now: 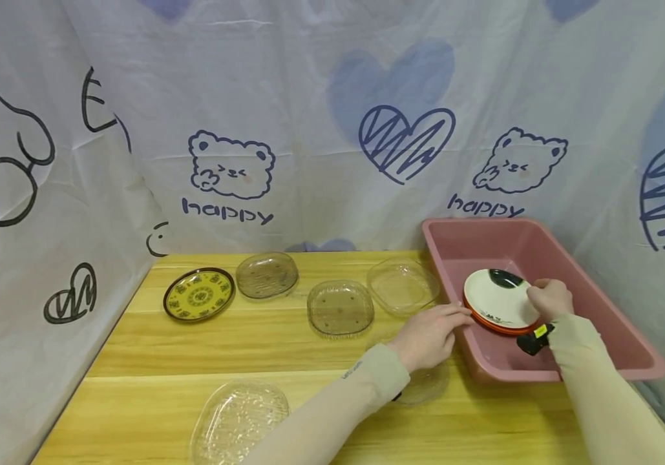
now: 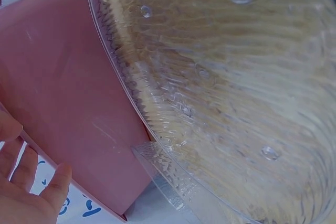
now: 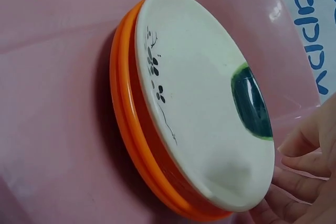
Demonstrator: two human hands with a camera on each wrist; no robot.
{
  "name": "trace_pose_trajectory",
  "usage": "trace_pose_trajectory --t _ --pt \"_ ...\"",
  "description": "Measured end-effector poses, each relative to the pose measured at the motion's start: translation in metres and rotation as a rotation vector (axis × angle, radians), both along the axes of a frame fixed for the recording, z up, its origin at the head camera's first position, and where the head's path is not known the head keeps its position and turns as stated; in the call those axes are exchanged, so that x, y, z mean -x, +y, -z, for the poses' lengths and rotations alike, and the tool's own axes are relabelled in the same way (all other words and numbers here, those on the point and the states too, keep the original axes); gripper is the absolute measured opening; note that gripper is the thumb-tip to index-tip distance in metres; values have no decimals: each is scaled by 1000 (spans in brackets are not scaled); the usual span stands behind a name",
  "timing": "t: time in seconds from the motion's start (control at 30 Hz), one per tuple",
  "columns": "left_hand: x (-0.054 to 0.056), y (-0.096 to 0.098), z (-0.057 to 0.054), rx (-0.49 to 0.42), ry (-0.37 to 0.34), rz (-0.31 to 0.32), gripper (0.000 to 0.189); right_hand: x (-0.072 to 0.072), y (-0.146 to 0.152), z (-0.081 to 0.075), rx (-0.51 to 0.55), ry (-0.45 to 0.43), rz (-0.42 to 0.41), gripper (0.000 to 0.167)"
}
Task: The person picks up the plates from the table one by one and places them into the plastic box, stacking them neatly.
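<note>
A white plate (image 1: 501, 297) with a dark green patch sits on top of orange dishware (image 3: 128, 124) inside the pink basin (image 1: 605, 316). My right hand (image 1: 550, 298) holds the white plate at its right edge; some fingertips are hidden behind that edge in the right wrist view. The left hand (image 1: 431, 332) reaches to the basin's near-left rim, where its extended fingers (image 2: 59, 182) rest. Beneath that hand, a clear ribbed dish (image 1: 425, 386) lies on the table, partly covered. What supports the orange dishware cannot be seen.
On the wooden table (image 1: 152, 355) are a yellow patterned plate (image 1: 200, 295), smoky clear dishes (image 1: 267, 276) (image 1: 340, 309), a clear dish (image 1: 403, 286) beside the basin and another clear dish (image 1: 242, 420) in front. A printed cloth (image 1: 320, 129) hangs behind and at both sides.
</note>
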State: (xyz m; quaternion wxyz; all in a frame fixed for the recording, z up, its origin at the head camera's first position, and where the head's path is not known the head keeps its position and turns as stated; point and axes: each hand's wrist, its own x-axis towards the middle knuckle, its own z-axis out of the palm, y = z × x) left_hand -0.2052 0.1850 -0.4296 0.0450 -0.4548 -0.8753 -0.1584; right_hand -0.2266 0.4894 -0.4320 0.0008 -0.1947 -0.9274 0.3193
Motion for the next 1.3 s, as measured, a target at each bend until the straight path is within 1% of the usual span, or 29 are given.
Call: trace_pose_trajectory --t 0.17,0.4,0.63,0.8,0.9,0.93,1.07,1.13,1.17,1.2,1.3 --pt "-1 0 2 -2 -2 8 45 -1 0 1 -6 -13 -11 64" --pt "0 0 3 -2 -5 3 46 1 2 2 14 -26 -18 66" --pt "1 0 3 -12 10 10 45 2 5 0 70 -43 -25 68" --pt "1 -1 2 -8 12 8 45 1 10 3 8 -37 -70 64" --pt "0 -1 2 -5 13 10 45 1 14 6 7 -58 -90 64" --pt "0 -1 1 -5 13 13 45 2 14 7 9 -67 -75 64" --pt "0 -1 1 -10 13 19 45 4 16 8 30 -123 -77 66" --pt "0 -1 1 -11 17 19 45 4 17 6 50 -145 -94 68" --pt "0 -1 1 -11 18 20 45 4 18 5 48 -151 -122 68" --pt "0 -1 0 -11 21 20 46 4 18 5 73 -159 -138 70" --pt "0 0 0 -8 26 19 46 4 22 5 85 -149 -177 73"
